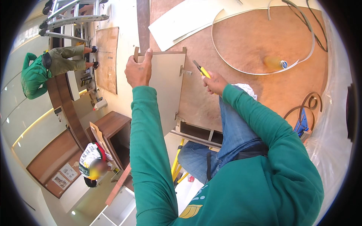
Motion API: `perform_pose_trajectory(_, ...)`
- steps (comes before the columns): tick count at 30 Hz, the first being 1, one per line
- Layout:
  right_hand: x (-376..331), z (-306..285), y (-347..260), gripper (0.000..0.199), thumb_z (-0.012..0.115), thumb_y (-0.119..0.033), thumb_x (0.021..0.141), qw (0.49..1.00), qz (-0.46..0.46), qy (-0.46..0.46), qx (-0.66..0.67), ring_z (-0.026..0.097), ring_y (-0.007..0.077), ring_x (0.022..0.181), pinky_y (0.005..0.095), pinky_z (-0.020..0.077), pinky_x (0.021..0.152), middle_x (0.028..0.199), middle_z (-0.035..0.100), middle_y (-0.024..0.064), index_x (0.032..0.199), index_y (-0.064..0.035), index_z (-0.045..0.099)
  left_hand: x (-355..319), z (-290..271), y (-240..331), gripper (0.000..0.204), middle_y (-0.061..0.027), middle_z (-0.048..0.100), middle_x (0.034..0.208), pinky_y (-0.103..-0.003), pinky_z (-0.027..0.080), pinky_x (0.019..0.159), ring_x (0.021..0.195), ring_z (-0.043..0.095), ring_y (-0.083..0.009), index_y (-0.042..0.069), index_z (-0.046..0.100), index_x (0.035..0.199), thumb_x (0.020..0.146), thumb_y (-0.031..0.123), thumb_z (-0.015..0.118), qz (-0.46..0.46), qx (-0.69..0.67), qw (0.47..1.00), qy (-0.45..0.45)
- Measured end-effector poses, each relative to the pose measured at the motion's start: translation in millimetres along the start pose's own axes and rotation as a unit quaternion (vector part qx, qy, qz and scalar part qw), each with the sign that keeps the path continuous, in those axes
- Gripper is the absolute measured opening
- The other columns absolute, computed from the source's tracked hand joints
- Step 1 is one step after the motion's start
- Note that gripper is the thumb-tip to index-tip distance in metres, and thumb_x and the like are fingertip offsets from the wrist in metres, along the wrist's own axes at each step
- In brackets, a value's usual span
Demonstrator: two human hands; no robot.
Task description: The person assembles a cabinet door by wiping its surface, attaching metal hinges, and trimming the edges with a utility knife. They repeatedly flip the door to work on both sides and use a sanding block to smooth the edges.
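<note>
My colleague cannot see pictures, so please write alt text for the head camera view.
A person's right hand holds a yellow utility knife, while the left hand holds a pale panel near one corner. A brown surface spreads beyond; at picture left are a co-worker in green and another in mostly white.

Interior worksite: stepladder (75,19), brown cabinet (109,123)

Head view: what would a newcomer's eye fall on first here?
Probably the long green sleeves, reaching up the picture: the left hand grips the beige panel near its upper left corner, and the right hand, beyond the panel's right edge, holds a yellow knife. Next, perhaps, the white strip curling in a wide loop at upper right.
</note>
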State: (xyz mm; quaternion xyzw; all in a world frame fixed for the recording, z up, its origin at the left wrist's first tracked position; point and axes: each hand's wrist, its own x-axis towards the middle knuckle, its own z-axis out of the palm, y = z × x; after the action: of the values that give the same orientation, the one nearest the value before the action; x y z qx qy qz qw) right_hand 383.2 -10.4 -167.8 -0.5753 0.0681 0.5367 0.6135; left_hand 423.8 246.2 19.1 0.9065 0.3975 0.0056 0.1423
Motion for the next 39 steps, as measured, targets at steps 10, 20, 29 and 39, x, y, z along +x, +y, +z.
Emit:
perform_pose_trajectory(10, 17, 12, 45, 0.039, 0.061, -0.034, 0.108, 0.997, 0.022, -0.002, -0.076, 0.062, 0.0155, 0.069, 0.0347, 0.0540, 0.060, 0.090, 0.065, 0.0050, 0.137, -0.0076, 0.060, 18, 9, 3, 0.053, -0.0256, 0.078, 0.098, -0.050, 0.056, 0.093, 0.097, 0.075, -0.0424, -0.003, 0.079, 0.102, 0.091, 0.046, 0.060, -0.074, 0.057, 0.994, 0.065)
perform_pose_trajectory(20, 19, 0, 41, 0.029, 0.055, -0.031, 0.112, 0.996, 0.054, 0.009, 0.071, 0.060, 0.0143, 0.070, 0.0331, 0.0554, 0.064, 0.092, 0.061, 0.0049, 0.128, -0.0069, 0.060, 8, 17, 8, 0.059, -0.0312, 0.077, 0.104, -0.053, 0.055, 0.094, 0.104, 0.073, -0.0489, -0.005, 0.076, 0.102, 0.096, 0.050, 0.056, -0.049, 0.076, 0.992, 0.091)
perform_pose_trajectory(29, 23, 2, 44, 0.028, 0.057, -0.016, 0.105, 0.996, 0.023, 0.000, 0.081, 0.061, 0.0132, 0.069, 0.0299, 0.0549, 0.059, 0.093, 0.064, 0.0054, 0.132, -0.0092, 0.056, 7, -20, -27, 0.064, -0.0226, 0.073, 0.125, -0.041, 0.058, 0.097, 0.108, 0.075, -0.0302, -0.008, 0.061, 0.134, 0.088, 0.029, 0.085, 0.126, -0.036, 0.981, -0.141)
perform_pose_trajectory(39, 20, 0, 39, 0.030, 0.060, -0.019, 0.103, 0.995, 0.043, 0.021, 0.088, 0.063, 0.0160, 0.077, 0.0327, 0.0571, 0.065, 0.096, 0.064, 0.0072, 0.130, -0.0063, 0.059, 10, 1, -46, 0.058, -0.0116, 0.071, 0.117, -0.035, 0.055, 0.097, 0.108, 0.068, -0.0219, 0.002, 0.063, 0.137, 0.082, 0.012, 0.078, 0.213, -0.202, 0.941, -0.171)
